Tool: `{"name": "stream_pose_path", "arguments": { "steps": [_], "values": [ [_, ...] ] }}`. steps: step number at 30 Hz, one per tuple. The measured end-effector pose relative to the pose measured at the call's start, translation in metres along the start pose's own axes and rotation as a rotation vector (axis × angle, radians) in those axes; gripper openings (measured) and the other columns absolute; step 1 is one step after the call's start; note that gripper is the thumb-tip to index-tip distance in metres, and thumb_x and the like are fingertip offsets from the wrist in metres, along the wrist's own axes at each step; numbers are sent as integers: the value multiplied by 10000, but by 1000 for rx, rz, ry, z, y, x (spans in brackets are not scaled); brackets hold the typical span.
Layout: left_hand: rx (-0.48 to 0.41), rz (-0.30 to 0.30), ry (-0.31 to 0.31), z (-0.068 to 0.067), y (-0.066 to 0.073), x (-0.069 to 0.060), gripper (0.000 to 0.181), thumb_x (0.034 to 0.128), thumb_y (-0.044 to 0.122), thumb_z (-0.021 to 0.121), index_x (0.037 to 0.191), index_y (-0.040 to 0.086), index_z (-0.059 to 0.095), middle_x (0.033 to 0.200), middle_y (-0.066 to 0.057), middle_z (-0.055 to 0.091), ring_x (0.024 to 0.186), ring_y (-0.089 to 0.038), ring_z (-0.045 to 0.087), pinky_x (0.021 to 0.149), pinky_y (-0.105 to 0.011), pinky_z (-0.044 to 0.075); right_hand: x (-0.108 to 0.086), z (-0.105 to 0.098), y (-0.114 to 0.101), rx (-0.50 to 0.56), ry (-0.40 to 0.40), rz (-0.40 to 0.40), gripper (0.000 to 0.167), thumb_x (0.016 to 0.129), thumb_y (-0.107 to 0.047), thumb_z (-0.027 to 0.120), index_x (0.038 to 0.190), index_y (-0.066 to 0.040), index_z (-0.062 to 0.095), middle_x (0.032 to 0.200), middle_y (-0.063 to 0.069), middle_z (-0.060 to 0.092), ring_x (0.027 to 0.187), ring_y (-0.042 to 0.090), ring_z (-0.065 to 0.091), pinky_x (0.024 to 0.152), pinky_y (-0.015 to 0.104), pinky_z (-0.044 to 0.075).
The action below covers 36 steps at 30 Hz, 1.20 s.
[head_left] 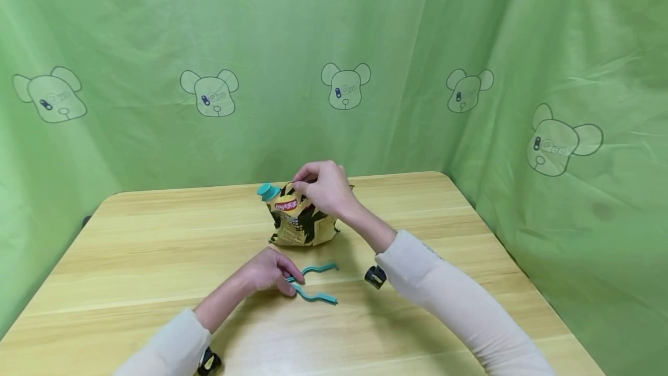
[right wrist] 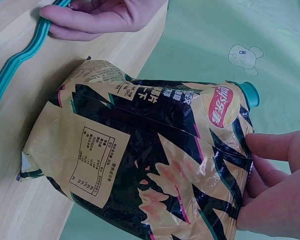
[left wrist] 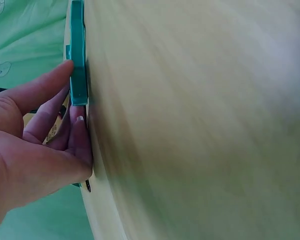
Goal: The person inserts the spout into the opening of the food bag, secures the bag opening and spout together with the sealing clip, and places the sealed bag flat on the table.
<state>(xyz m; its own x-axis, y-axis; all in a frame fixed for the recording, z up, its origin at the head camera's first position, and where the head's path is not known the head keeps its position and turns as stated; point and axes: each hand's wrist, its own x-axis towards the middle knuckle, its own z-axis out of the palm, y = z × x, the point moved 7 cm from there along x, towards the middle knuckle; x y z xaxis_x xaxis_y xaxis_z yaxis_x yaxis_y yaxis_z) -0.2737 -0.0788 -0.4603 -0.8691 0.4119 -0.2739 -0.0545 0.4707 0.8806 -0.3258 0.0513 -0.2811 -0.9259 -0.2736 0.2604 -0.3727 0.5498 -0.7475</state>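
A yellow and black chip bag (head_left: 305,228) (right wrist: 155,150) stands on the table, a teal cap (head_left: 268,192) (right wrist: 250,95) at its upper left corner in the head view. My right hand (head_left: 330,190) (right wrist: 275,175) pinches the bag's top edge between thumb and fingers. In front of the bag, my left hand (head_left: 268,273) (left wrist: 40,130) holds a teal clip (head_left: 315,296) (left wrist: 78,55) (right wrist: 20,57) by its left end, low over the table. The clip's two curved arms are spread apart and point right in the head view.
The wooden table (head_left: 156,231) has its far edge behind the bag. Green curtains (head_left: 292,28) with bear-face drawings hang behind the table and at both sides. Black wrist devices (head_left: 375,277) sit at both sleeve cuffs.
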Motion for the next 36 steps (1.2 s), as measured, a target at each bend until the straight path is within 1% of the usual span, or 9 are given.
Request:
{"name": "stream_pose_path", "arguments": {
  "steps": [4, 8, 12, 14, 16, 23, 31, 36],
  "values": [
    [10, -7, 5, 1, -1, 0, 275, 661, -55, 872, 901, 60, 804, 905, -32, 732, 836, -159, 555, 727, -273, 461, 0, 0, 0, 3, 0, -5, 58, 934, -120, 721, 951, -113, 775, 874, 21, 753, 748, 155, 680, 628, 279, 558],
    [51, -14, 3, 3, -1, 0, 255, 666, -29, 880, 880, 90, 808, 912, -4, 737, 856, -150, 568, 756, -277, 457, 0, -1, 0, -5, 3, -10, 56, 934, -123, 722, 945, -118, 777, 870, 14, 753, 755, 152, 677, 635, 278, 549],
    [95, 22, 7, 4, 2, 0, 251, 662, -39, 874, 861, 101, 811, 927, 19, 754, 882, -131, 616, 801, -289, 491, 0, -2, 0, -9, 2, -8, 58, 934, -123, 721, 949, -119, 777, 875, 12, 753, 769, 154, 678, 647, 279, 546],
    [105, 45, 12, 5, 3, 0, 246, 660, -52, 867, 850, 93, 812, 928, 18, 762, 884, -123, 637, 816, -297, 512, 0, -2, 0, -10, 2, -5, 59, 933, -122, 722, 952, -118, 777, 876, 13, 754, 773, 155, 678, 652, 279, 546],
    [103, 53, 18, 5, 2, 0, 240, 658, -65, 861, 839, 84, 811, 921, 14, 763, 878, -121, 647, 816, -300, 524, 0, -2, 0, -9, 1, -3, 60, 932, -121, 722, 953, -116, 778, 876, 14, 754, 773, 156, 679, 654, 280, 547],
    [101, 37, 37, 4, 1, 0, 232, 646, -70, 859, 820, 75, 810, 895, 10, 764, 862, -127, 657, 796, -294, 528, 0, -1, 0, -12, 2, -13, 59, 932, -116, 722, 952, -113, 777, 870, 17, 752, 757, 153, 676, 643, 279, 548],
    [76, -9, 100, -1, -1, -2, 244, 632, -63, 870, 823, 77, 811, 862, 3, 767, 848, -146, 654, 783, -284, 519, 0, -1, 0, -8, 2, -6, 57, 932, -117, 722, 948, -112, 776, 863, 19, 751, 747, 154, 678, 635, 277, 553],
    [36, -19, 90, -5, -1, -5, 238, 656, -52, 859, 856, 66, 809, 901, -16, 770, 864, -164, 657, 806, -313, 538, 0, -1, 0, -14, 1, -4, 57, 929, -121, 725, 949, -116, 777, 861, 14, 751, 751, 151, 678, 640, 277, 554]
  ]
}}
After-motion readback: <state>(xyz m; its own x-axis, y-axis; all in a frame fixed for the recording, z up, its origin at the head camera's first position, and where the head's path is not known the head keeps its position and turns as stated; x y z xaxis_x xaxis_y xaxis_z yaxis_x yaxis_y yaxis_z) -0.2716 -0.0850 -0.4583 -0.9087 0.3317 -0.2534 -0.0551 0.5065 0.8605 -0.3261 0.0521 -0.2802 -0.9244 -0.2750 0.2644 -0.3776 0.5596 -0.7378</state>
